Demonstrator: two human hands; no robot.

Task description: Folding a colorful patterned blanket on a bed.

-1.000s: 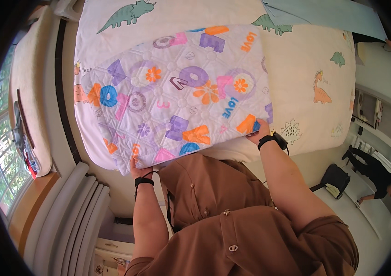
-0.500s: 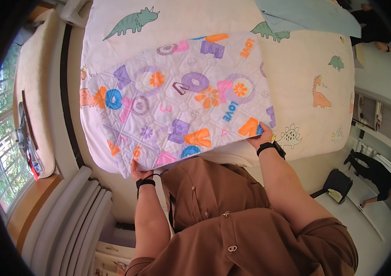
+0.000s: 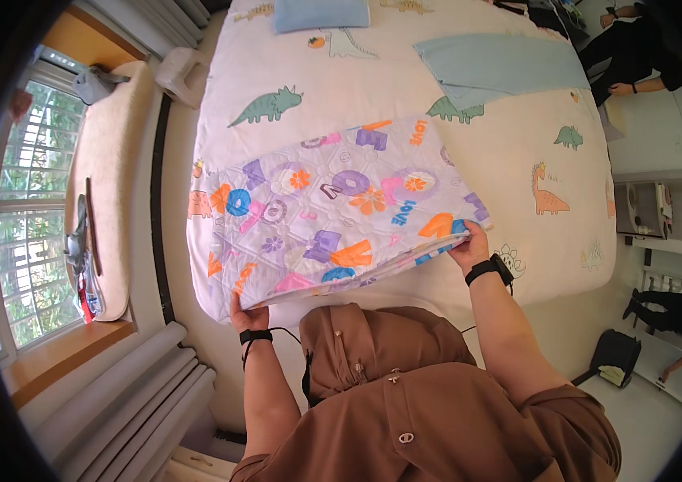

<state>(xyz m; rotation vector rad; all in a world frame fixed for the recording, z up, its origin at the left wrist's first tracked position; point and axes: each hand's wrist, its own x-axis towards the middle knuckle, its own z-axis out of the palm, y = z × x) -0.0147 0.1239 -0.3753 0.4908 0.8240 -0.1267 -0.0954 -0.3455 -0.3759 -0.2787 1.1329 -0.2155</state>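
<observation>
A white quilted cloth (image 3: 293,217) printed with purple, orange, blue and pink letters and flowers lies over the near left of the bed. My left hand (image 3: 246,313) pinches its near left corner. At the near right corner, my right hand (image 3: 471,243) grips the cloth with the fingers closed over it. Between the hands the near edge is lifted off the mattress, and more than one layer shows along it. Both wrists carry black bands. Most of the left fingers and the right thumb's grip are partly hidden by the cloth.
Under the cloth is a bed (image 3: 373,76) with a white dinosaur-print sheet. A folded light blue cloth (image 3: 509,68) lies at far right, a blue pad (image 3: 321,14) at the far edge. Other people (image 3: 638,56) in black are on the right. A padded window ledge (image 3: 104,209) runs along the left.
The view has shifted, showing more of the bed's far part. Along the near edge the layers have come apart a little by my right hand. Both hands keep their hold.
</observation>
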